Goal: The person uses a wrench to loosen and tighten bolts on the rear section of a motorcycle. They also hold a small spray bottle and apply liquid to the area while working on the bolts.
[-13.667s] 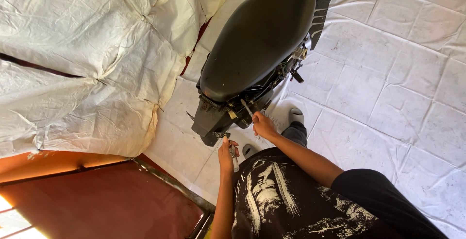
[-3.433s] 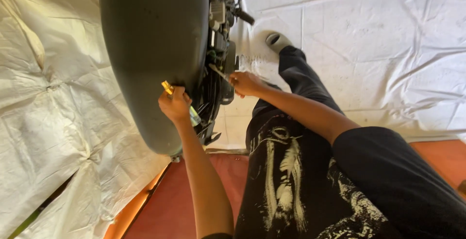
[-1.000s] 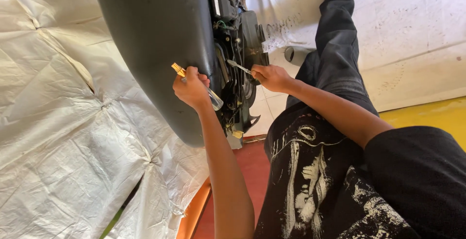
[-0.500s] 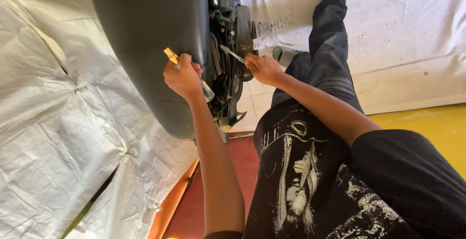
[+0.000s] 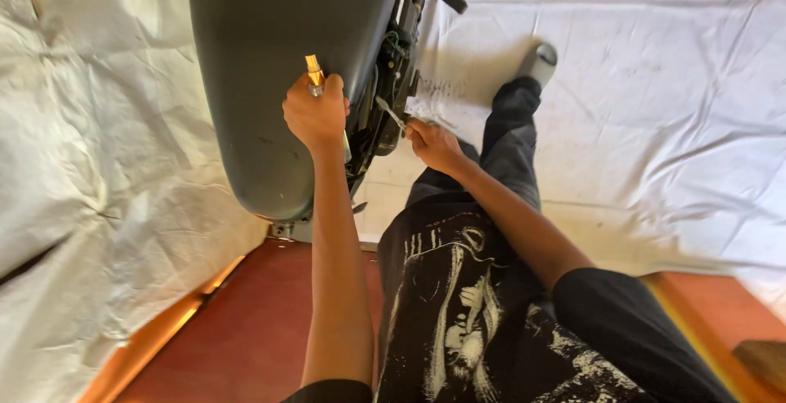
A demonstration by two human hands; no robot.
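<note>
Hands were both at work on the side of a motorcycle, under its long dark seat [image 5: 270, 67]. The left hand [image 5: 315, 116] was closed in a fist around a screwdriver [image 5: 314, 71], whose yellow handle end stuck out above the knuckles, pressed against the seat's flank. The shaft ran down out of the fist toward the frame, its tip hidden. Just to the right of that grip, the right hand [image 5: 434, 142] pinched a slim metal wrench [image 5: 390, 112] between thumb and fingers; its far end reached up and left into the dark engine parts [image 5: 393, 83] beside the seat edge. What the wrench head sat on could not be made out.

Judging by this, the step in hand was working a fastener from two sides, one tool holding while the other turned. A further turn would call for steady pressure from the fist so the driver did not slip, and a small swing of the wrench in the cramped gap.

Below the hands lay a white tarp [image 5: 655, 124] and, nearer, a red floor [image 5: 262, 329]; a grey shoe [image 5: 536, 63] rested on the sheet.
</note>
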